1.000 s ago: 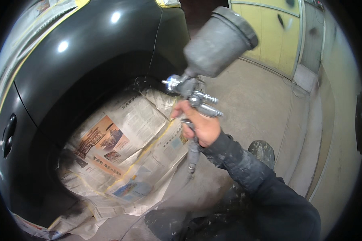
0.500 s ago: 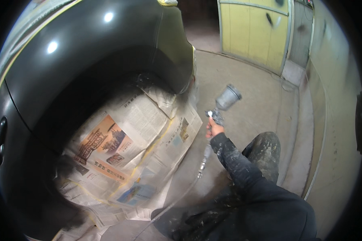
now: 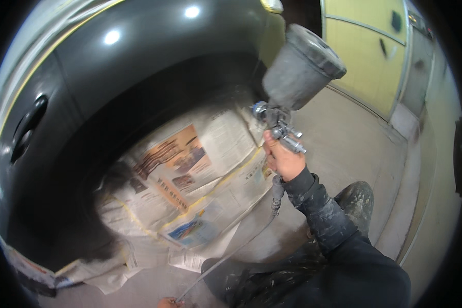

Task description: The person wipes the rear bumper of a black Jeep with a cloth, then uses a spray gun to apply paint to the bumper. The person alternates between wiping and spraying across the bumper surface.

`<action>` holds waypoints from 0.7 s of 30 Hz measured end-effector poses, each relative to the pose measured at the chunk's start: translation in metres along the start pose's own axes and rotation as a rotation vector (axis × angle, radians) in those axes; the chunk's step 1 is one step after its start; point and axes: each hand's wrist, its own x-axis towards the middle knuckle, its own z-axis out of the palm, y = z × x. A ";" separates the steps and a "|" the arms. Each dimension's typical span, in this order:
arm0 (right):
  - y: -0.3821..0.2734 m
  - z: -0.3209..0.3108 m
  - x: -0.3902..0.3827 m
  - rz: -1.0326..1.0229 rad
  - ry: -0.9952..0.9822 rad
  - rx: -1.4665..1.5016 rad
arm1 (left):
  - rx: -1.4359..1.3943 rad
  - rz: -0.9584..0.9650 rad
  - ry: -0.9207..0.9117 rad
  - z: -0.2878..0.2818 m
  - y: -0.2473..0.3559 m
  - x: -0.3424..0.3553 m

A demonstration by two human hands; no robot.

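Note:
My right hand (image 3: 286, 158) is closed round the handle of a spray gun (image 3: 278, 121), its thumb toward the back of the gun. A large grey paint cup (image 3: 304, 68) sits tilted on top, and the nozzle points left at a dark car body panel (image 3: 154, 36). From the handle's base an air hose (image 3: 231, 254) runs down to the lower edge. There my left hand (image 3: 169, 303), mostly cut off, grips the hose. Newspaper (image 3: 223, 136) stuck down with yellow tape covers the wheel opening, left of the gun.
A black door handle (image 3: 28, 128) sticks out from the panel at left. Beyond the gun stand yellow doors (image 3: 362, 66) and, at right, a pale wall (image 3: 439, 154). My bent knee (image 3: 358, 205) is below my right forearm, above the concrete floor (image 3: 339, 138).
My right hand has lifted the spray gun up, closer to me and toward the panel. My left hand has come into view at the lower edge with the hose. The whole view has shifted.

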 end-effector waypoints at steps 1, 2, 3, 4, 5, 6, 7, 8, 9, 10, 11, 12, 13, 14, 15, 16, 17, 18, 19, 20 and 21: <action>-0.009 0.022 -0.006 -0.155 -0.018 -0.118 | -0.005 0.017 0.019 0.010 0.003 0.002; -0.017 0.045 -0.013 -0.327 -0.045 -0.227 | -0.047 -0.059 0.084 0.016 0.005 0.001; -0.024 0.065 -0.022 -0.488 -0.069 -0.323 | -0.089 -0.136 0.147 0.020 0.008 0.000; -0.032 0.081 -0.032 -0.517 -0.151 -0.312 | -0.020 -0.114 0.159 0.026 0.013 -0.003; -0.039 0.097 -0.045 -0.529 -0.233 -0.288 | 0.049 -0.100 0.156 0.030 0.017 -0.009; -0.044 0.114 -0.057 -0.546 -0.310 -0.266 | 0.046 -0.084 0.213 0.032 0.024 -0.013; -0.050 0.130 -0.069 -0.600 -0.374 -0.291 | 0.043 -0.067 0.257 0.033 0.030 -0.020; -0.055 0.146 -0.082 -0.657 -0.433 -0.323 | 0.040 -0.119 0.207 0.033 0.036 -0.026; -0.061 0.160 -0.097 -0.688 -0.493 -0.370 | 0.031 -0.154 0.179 0.034 0.043 -0.033; -0.064 0.175 -0.113 -0.679 -0.581 -0.435 | 0.025 -0.111 0.234 0.036 0.047 -0.043; -0.067 0.192 -0.131 -0.730 -0.616 -0.474 | 0.012 -0.058 0.308 0.038 0.052 -0.055; -0.067 0.214 -0.149 -0.730 -0.676 -0.557 | 0.001 -0.085 0.311 0.040 0.053 -0.069; -0.066 0.238 -0.165 -0.716 -0.732 -0.660 | -0.013 -0.107 0.304 0.039 0.053 -0.078; -0.064 0.260 -0.184 -0.735 -0.769 -0.728 | -0.028 -0.125 0.295 0.039 0.052 -0.089; -0.057 0.286 -0.206 -0.698 -0.818 -0.772 | -0.044 -0.146 0.299 0.037 0.043 -0.109; -0.046 0.310 -0.221 -0.691 -0.850 -0.822 | -0.068 -0.148 0.310 0.037 0.041 -0.116; -0.034 0.333 -0.235 -0.709 -0.862 -0.850 | -0.089 -0.160 0.324 0.036 0.035 -0.122; -0.017 0.350 -0.244 -0.675 -0.914 -0.900 | -0.101 -0.164 0.320 0.037 0.032 -0.128; -0.001 0.370 -0.258 -0.666 -0.943 -0.932 | -0.113 -0.174 0.320 0.038 0.025 -0.136; 0.016 0.391 -0.271 -0.656 -0.964 -0.981 | -0.150 -0.128 0.355 0.039 0.016 -0.141; 0.033 0.408 -0.286 -0.652 -1.001 -0.995 | -0.120 -0.184 0.336 0.041 0.009 -0.146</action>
